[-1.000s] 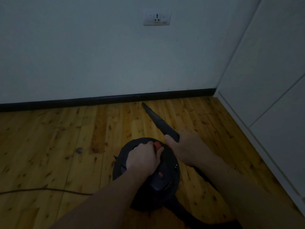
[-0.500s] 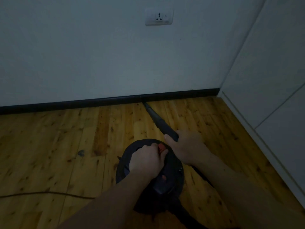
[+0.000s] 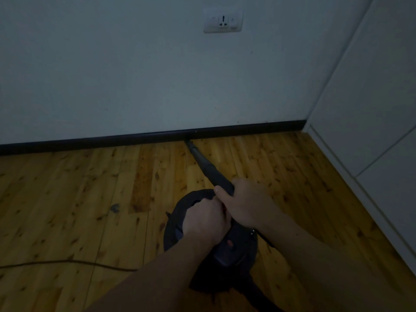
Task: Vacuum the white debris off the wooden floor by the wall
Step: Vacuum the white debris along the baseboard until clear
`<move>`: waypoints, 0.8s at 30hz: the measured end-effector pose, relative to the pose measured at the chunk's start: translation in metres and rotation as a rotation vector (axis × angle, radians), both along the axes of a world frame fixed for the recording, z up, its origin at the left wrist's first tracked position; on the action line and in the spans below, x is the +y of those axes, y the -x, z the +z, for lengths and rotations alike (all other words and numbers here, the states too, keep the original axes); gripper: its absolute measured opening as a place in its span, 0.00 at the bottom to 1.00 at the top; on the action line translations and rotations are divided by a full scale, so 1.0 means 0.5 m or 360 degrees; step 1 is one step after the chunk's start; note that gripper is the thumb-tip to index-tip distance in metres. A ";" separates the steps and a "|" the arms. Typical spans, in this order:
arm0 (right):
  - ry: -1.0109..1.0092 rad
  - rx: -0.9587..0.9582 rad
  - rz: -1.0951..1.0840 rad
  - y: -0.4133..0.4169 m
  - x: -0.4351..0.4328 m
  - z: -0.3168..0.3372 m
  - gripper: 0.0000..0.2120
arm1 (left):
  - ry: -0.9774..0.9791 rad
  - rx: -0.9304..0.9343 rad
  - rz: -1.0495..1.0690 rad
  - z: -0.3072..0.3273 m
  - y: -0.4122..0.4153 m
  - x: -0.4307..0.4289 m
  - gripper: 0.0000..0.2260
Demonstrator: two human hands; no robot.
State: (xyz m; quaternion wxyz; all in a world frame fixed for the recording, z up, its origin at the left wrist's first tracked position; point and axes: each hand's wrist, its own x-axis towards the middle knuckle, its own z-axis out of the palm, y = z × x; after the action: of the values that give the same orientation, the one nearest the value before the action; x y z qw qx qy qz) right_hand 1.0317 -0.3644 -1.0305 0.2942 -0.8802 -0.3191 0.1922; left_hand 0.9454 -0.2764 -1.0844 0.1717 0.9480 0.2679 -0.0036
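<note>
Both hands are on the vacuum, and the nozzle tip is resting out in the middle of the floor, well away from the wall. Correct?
Not quite. In the head view the nozzle tip is right at the black baseboard beneath the wall, not mid-floor. The rest holds: the left hand and right hand both grip the vacuum.

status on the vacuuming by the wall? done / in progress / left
Done: no white debris shows on the open wooden floor, though the picture is dim. In hand: right hand grips the black tapered nozzle, tip at the black baseboard; left hand is clamped on top of the round black vacuum body. Left: the baseboard edge on both sides of the tip; any debris there is too dark to tell.
</note>
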 end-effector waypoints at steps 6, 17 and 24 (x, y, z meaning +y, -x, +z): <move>-0.0021 0.0021 -0.0058 -0.012 -0.003 -0.001 0.22 | 0.0025 -0.0065 -0.0034 0.000 -0.002 0.007 0.16; 0.0056 -0.0027 -0.0112 -0.064 -0.039 0.011 0.25 | -0.0056 -0.0004 -0.0164 -0.004 -0.050 0.008 0.19; 0.0031 0.0008 -0.0166 -0.119 -0.102 0.015 0.26 | -0.0120 -0.0019 -0.0224 -0.012 -0.103 -0.018 0.22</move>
State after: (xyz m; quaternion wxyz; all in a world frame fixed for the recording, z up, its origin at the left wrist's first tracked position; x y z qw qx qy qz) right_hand 1.0910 -0.4155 -1.0231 0.2959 -0.8980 -0.2702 0.1818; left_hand 0.9967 -0.2854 -1.0903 0.1369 0.9703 0.1995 0.0000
